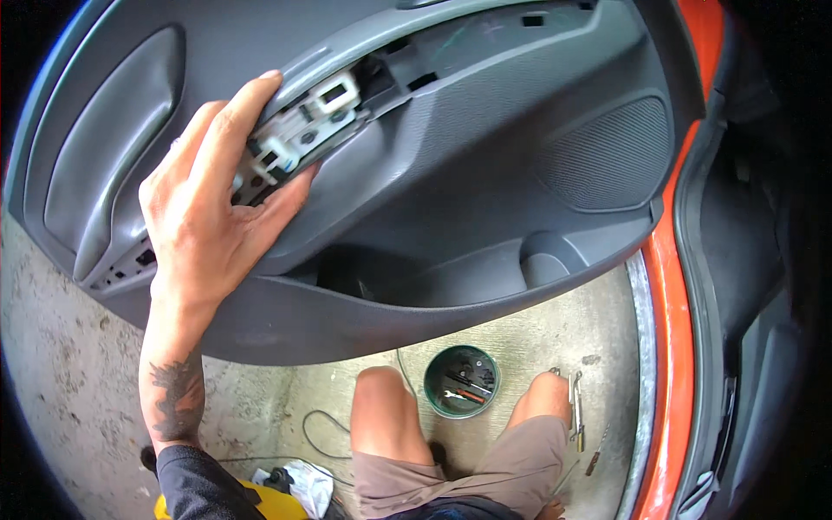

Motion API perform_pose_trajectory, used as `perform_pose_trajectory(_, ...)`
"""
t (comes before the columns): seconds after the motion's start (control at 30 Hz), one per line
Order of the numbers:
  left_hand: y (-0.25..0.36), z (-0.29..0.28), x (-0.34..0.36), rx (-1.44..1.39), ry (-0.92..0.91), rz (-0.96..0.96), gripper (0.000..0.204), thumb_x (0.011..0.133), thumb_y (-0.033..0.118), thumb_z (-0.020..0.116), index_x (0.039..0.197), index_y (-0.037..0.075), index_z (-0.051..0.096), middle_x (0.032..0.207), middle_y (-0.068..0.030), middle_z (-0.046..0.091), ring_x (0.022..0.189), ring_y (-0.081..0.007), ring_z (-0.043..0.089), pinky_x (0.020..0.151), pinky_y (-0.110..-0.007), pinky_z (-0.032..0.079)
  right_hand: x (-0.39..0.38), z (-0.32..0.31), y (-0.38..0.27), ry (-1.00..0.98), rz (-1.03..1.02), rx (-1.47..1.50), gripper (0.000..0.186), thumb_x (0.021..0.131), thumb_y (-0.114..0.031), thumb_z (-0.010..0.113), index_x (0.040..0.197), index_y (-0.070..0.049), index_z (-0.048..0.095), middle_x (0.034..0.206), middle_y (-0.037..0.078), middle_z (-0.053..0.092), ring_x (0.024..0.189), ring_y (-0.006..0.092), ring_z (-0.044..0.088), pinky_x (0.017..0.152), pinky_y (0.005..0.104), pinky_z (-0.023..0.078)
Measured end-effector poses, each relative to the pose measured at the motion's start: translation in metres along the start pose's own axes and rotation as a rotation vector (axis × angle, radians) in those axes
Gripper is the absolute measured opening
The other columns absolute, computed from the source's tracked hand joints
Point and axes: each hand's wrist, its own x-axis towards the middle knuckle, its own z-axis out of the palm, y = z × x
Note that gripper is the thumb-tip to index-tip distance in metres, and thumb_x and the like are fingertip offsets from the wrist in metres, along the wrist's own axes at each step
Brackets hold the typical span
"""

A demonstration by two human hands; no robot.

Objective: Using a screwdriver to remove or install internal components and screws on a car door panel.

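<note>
My left hand (204, 186) reaches up to the armrest of a dark grey car door panel (485, 173). Its fingers and thumb are closed around a window switch panel (325, 117), with the fingertips on the upper edge and the thumb on the lower. White plastic with square openings shows on the piece, which sits tilted at the armrest recess (416, 74). My palm and fingers hide its near end, so I cannot tell whether it is fully loose. My right hand is out of view.
Below the door, a round green bowl (462, 381) holds several tools. A ratchet (578, 412) and a screwdriver (594, 459) lie on the concrete floor by my knee. The orange door sill (667, 347) runs along the right. A cable (321, 425) and white cloth (303, 485) are at lower left.
</note>
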Motion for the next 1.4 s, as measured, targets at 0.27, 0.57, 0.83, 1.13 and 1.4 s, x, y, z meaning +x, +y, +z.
perform_pose_trajectory(0.27, 0.016, -0.02, -0.05, 0.428, 0.072, -0.069, 0.081, 0.065, 0.026, 0.087, 0.135, 0.006, 0.051, 0.127, -0.0131, 0.057, 0.116, -0.0295, 0.055, 0.101, -0.04, 0.038, 0.04, -0.217, -0.193, 0.067, -0.471, 1.414, 0.023, 0.098, -0.013, 0.053, 0.11, 0.004, 0.06, 0.096, 0.013, 0.066, 0.088, 0.0205, 0.064, 0.073, 0.0339, 0.055)
perform_pose_trajectory(0.57, -0.019, -0.035, -0.072, 0.467, 0.061, -0.072, 0.065, 0.072, 0.032, 0.08, 0.127, 0.004, 0.059, 0.118, -0.0151, 0.055, 0.109, -0.0288, 0.053, 0.097, -0.037, 0.035, 0.062, -0.274, -0.487, -0.61, 0.612, 2.83, 0.069, 0.091, -0.052, 0.053, 0.134, -0.001, 0.037, 0.129, 0.017, 0.045, 0.111, 0.0295, 0.054, 0.102, 0.0462, 0.041)
perform_pose_trajectory(0.83, -0.026, -0.028, -0.062, 0.555, 0.042, -0.034, 0.069, 0.075, 0.05, 0.073, 0.124, 0.002, 0.06, 0.117, -0.0151, 0.057, 0.11, -0.0293, 0.053, 0.1, -0.038, 0.031, 0.082, -0.267, -0.511, -0.613, 0.435, 2.807, 0.064, 0.092, -0.05, 0.052, 0.133, -0.002, 0.039, 0.128, 0.016, 0.047, 0.111, 0.0289, 0.054, 0.102, 0.0455, 0.042)
perform_pose_trajectory(1.13, -0.014, -0.016, -0.046, 0.427, 0.058, -0.022, 0.072, 0.069, 0.04, 0.083, 0.124, -0.001, 0.06, 0.115, -0.0156, 0.064, 0.106, -0.0298, 0.06, 0.097, -0.038, 0.038, 0.063, -0.291, -0.501, -0.872, -0.092, 2.67, 0.059, 0.094, -0.048, 0.051, 0.131, -0.003, 0.042, 0.127, 0.015, 0.049, 0.111, 0.0283, 0.054, 0.102, 0.0448, 0.042)
perform_pose_trajectory(1.4, -0.015, -0.015, -0.045, 0.431, 0.051, -0.02, 0.07, 0.072, 0.039, 0.08, 0.123, -0.006, 0.06, 0.114, -0.0185, 0.065, 0.105, -0.0324, 0.061, 0.096, -0.039, 0.04, 0.051, -0.316, -0.503, -1.016, -0.601, 2.542, 0.055, 0.095, -0.046, 0.05, 0.129, -0.003, 0.045, 0.126, 0.014, 0.05, 0.111, 0.0277, 0.054, 0.101, 0.0442, 0.042)
